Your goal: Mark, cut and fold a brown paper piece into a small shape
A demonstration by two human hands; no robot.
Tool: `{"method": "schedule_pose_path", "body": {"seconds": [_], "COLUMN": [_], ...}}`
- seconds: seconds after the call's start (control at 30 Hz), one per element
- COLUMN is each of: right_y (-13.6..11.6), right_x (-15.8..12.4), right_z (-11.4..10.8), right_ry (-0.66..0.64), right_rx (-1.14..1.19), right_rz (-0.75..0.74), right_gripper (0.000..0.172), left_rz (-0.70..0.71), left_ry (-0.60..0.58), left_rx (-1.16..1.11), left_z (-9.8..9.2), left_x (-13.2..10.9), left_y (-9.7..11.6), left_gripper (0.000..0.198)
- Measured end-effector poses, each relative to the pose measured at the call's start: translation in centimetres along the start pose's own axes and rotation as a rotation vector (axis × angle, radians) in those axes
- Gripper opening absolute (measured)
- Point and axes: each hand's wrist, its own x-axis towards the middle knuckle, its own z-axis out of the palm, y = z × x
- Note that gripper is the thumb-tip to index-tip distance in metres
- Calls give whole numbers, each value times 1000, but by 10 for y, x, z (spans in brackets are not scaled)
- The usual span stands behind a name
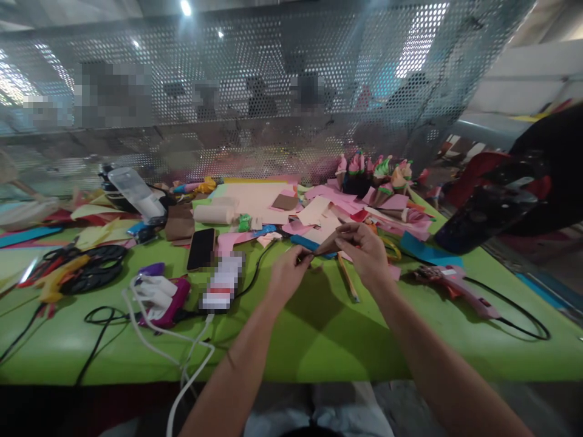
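Observation:
Over the middle of the green table (pixel 328 346), both hands hold a small brown piece of craft sheet (pixel 327 243), narrow and seemingly folded or rolled. My left hand (pixel 291 271) pinches its lower left end. The fingers of my right hand (pixel 363 250) close on its upper right part. Just behind my left hand lies a blue tube-like object (pixel 303 242), partly covered by the brown piece. A pencil (pixel 348 278) rests on the table between my forearms. Further back, small ice-cream-cone shapes (pixel 383 167) with pink and green tops stand in a cluster.
To the left are a dark phone (pixel 201 249), another phone (pixel 223 283) with a white cable, a magenta power strip (pixel 166 301) and a yellow glue gun (pixel 61 276). A pink glue gun (pixel 469 291) and dark bottle (pixel 485 212) stand right. Paper scraps (pixel 319 215) cover the back.

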Motion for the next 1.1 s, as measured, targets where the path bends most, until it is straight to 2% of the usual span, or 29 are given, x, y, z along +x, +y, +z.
{"method": "schedule_pose_path", "body": {"seconds": [0.17,0.33,0.53,0.8,0.97,1.1], "right_y": [-4,-4,-2,-5,4,6], "right_x": [-1,-2,-3,-1,2,3], "right_z": [1,0,2,-4,-1,-1], "right_ry": [15,-1,-75,13,-3,-37], "right_rx": [-40,-77,-103,-319,-296,-292], "right_rz": [-56,-117,-163,-306,-257,-234], "right_gripper": [20,18,17,17,20,23], "left_rz": [-24,-129,-129,-91,-14,-5], "left_ry": [-40,-164,-215,-106,-91,-98], "left_rx": [-132,-368,-371,-306,-220,-282], "left_z": [-1,-2,0,-3,0,3], "left_x": [3,3,1,2,3,3], "left_y": [-1,-1,4,7,1,-2], "left_gripper": [12,18,27,27,27,27]}}
